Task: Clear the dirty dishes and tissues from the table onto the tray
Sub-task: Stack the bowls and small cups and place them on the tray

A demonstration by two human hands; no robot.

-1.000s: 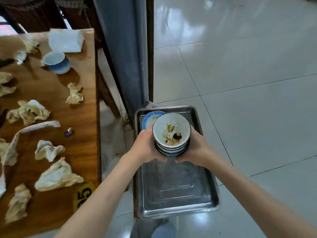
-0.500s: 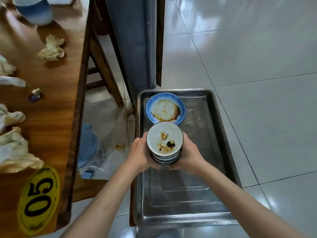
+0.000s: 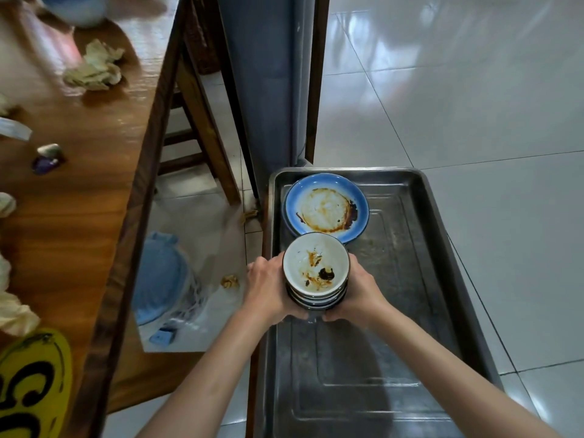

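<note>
Bowls (image 3: pixel 316 273), stacked and soiled, are gripped between both hands over the tray (image 3: pixel 420 279): left hand (image 3: pixel 268 290) and right hand (image 3: pixel 360 294) curl their fingers round opposite sides of the stack, thumbs near its base. Whether the stack touches the tray floor cannot be told. A blue plate (image 3: pixel 327 211) lies just beyond, nearly touching the top bowl's far rim. Open tray floor lies right and nearer. Tissues (image 3: pixel 93 69) remain on the desk (image 3: pixel 94 184), well left; the left hand is nearer them.
</note>
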